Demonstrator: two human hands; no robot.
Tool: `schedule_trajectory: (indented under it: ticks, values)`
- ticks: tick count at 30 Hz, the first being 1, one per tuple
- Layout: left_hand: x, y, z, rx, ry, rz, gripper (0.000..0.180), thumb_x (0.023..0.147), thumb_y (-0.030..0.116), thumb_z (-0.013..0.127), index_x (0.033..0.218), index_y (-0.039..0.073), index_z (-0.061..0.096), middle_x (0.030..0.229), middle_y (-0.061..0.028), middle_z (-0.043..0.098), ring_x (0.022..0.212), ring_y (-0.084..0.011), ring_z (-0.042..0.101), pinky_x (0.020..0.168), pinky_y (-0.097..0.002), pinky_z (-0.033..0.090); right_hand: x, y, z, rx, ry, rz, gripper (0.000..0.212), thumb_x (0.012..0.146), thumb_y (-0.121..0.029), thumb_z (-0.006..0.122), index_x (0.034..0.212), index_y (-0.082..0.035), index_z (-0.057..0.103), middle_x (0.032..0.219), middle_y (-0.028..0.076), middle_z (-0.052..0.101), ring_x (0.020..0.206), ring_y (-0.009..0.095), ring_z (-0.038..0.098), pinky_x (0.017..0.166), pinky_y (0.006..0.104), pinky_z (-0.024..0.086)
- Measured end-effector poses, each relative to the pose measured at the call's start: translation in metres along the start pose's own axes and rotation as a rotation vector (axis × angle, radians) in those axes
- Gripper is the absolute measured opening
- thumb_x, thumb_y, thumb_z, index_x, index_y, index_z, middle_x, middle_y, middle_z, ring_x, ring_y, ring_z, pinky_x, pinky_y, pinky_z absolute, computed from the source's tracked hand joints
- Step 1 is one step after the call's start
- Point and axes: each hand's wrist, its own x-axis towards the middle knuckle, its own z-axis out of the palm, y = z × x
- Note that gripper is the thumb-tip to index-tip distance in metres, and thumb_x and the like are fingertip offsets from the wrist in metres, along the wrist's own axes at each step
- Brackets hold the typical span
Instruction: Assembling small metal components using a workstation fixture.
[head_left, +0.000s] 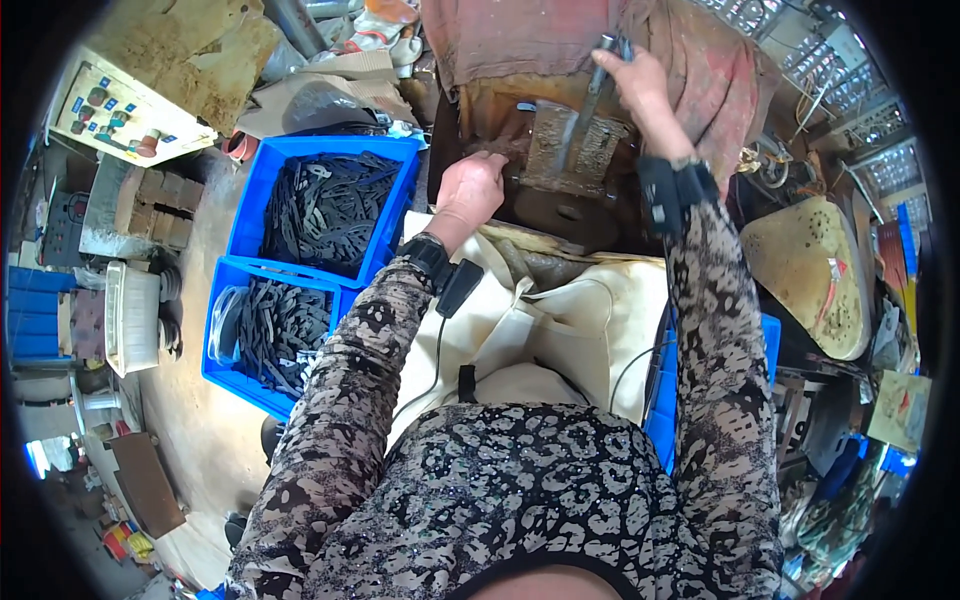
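My left hand [473, 190] is closed at the left edge of a muddy brown basin [565, 235]. Whatever its fingers hold, if anything, is hidden under the hand. Farther forward and to the right, my right hand [642, 88] is curled at the top of a grey metal pipe [590, 95], with the thumb across it. The pipe slants down in front of a wet, rough-faced brown block [560, 150] inside the basin. Below the block lies a flat round brown disc [568, 212], partly in shadow.
Two blue bins [400, 165] of dark flat metal strips [325, 210] stand at my left. A cream apron [560, 310] covers my lap. Reddish cloth [520, 40] drapes behind the basin. A control box [125, 115] is at far left, a stained stool seat [810, 270] at right.
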Motion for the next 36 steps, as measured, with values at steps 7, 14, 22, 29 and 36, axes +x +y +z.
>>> schedule_trajectory:
  ticks: [7,14,22,29,36]
  values:
    - [0.003,-0.002,0.02,-0.499,-0.163,-0.275,0.023,0.09,0.027,0.061,0.096,0.007,0.07,0.092,-0.0087,0.07,0.081,-0.024,0.066,0.073,-0.0352,0.054,-0.141,-0.002,-0.018,0.404,-0.407,0.418,0.038,0.076,-0.027,0.075,0.1,-0.005,0.055,0.06,0.0,0.046,0.042,0.008,0.039,0.035,0.0239,0.03]
    - [0.015,0.115,0.031,-1.456,-0.523,-0.645,0.023,0.095,0.024,0.058,0.105,0.004,0.064,0.095,-0.004,0.067,0.082,-0.0129,0.062,0.073,-0.0279,0.051,-0.185,0.009,-0.025,-0.021,-0.272,0.226,0.044,0.074,-0.022,0.066,0.106,0.006,0.055,0.087,0.027,0.065,0.082,0.038,0.066,0.071,0.045,0.052]
    - [0.014,0.171,0.038,-1.552,-0.626,-0.599,0.018,0.092,0.019,0.063,0.103,0.006,0.063,0.1,-0.0045,0.064,0.089,-0.0132,0.061,0.076,-0.0278,0.05,-0.234,0.014,-0.089,0.029,-0.061,0.167,0.047,0.078,-0.019,0.064,0.116,0.005,0.05,0.1,0.025,0.065,0.097,0.04,0.063,0.083,0.0459,0.049]
    - [0.016,0.181,0.053,-1.515,-0.694,-0.642,0.024,0.091,0.02,0.063,0.11,0.005,0.063,0.106,-0.0048,0.064,0.092,-0.0136,0.061,0.08,-0.0282,0.049,-0.281,0.033,-0.088,-0.015,0.172,0.036,0.041,0.085,-0.017,0.061,0.123,-0.005,0.053,0.104,0.019,0.066,0.096,0.039,0.062,0.081,0.0437,0.05]
    - [0.025,0.175,0.073,-1.058,-0.695,-0.234,0.031,0.093,0.019,0.061,0.119,0.003,0.062,0.117,-0.0073,0.064,0.105,-0.0163,0.06,0.091,-0.0297,0.046,-0.347,0.095,-0.153,-0.245,0.214,0.432,0.025,0.086,-0.016,0.057,0.105,-0.001,0.063,0.088,0.025,0.063,0.088,0.041,0.062,0.074,0.0437,0.05]
